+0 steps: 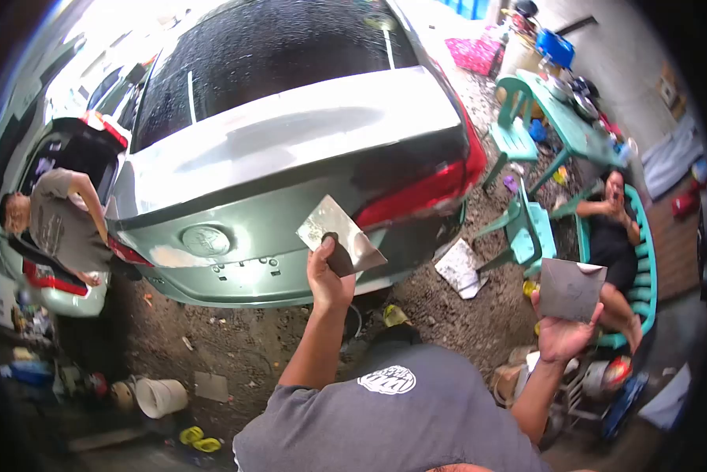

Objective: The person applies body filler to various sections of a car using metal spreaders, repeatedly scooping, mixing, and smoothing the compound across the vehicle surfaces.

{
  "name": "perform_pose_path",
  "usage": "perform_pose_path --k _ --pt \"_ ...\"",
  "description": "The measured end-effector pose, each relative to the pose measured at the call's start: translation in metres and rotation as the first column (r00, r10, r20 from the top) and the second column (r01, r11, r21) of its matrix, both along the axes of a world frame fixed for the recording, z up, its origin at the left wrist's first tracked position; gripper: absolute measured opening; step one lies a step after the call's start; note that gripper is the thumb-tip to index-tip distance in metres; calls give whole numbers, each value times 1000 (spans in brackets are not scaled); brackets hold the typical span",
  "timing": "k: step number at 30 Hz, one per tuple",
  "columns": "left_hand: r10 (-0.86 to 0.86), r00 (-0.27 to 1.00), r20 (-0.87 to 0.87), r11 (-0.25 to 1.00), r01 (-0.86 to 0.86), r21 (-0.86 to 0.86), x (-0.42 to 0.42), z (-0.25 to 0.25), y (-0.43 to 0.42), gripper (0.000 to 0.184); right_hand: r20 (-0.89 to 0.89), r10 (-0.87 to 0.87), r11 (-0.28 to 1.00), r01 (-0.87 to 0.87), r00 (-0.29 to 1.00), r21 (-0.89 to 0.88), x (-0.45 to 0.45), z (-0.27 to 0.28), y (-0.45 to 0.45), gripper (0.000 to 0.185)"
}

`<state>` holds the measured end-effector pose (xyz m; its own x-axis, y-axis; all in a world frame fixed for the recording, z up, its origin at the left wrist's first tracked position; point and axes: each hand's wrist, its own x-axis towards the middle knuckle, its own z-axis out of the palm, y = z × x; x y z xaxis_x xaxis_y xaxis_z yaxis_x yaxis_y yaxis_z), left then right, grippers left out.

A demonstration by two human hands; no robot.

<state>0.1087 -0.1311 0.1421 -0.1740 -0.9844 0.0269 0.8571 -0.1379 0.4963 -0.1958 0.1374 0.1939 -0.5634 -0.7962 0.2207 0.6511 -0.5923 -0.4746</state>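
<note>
My left hand (329,278) grips a thin, shiny, light-coloured square sheet (339,228) with the thumb pressed on its face. A dark patch lies on the sheet beside the thumb; I cannot tell whether it is a shadow. Behind it is the rear of a silver-green car (283,212), its trunk lid down and patchy in colour. Off to the right, my right hand (566,338) holds a flat grey square sheet (572,291) upright, palm facing me and fingers around its lower edges. One top corner of that sheet looks bent or worn.
A person (70,220) stands at left near another car (62,275). Another person (613,236) sits on a green bench (645,263) at right. Green chairs (530,228), a green table (567,130) and a white bucket (162,398) stand on rough, littered ground.
</note>
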Motion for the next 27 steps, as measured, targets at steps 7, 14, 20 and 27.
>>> perform_pose_path --k 7,14,20,27 --pt "41 998 43 998 -44 49 -37 -12 -35 44 3 419 906 -417 908 -73 -44 45 -173 68" --pt "59 977 207 985 -90 144 -49 -24 -30 43 29 739 667 -724 673 -174 -14 73 -313 74" --pt "108 961 254 978 -149 147 -55 -24 -32 49 45 824 560 -801 565 -209 9 78 -399 60" --pt "147 953 264 961 -201 188 -59 -36 -33 48 113 845 532 -844 523 -71 23 51 -437 60"
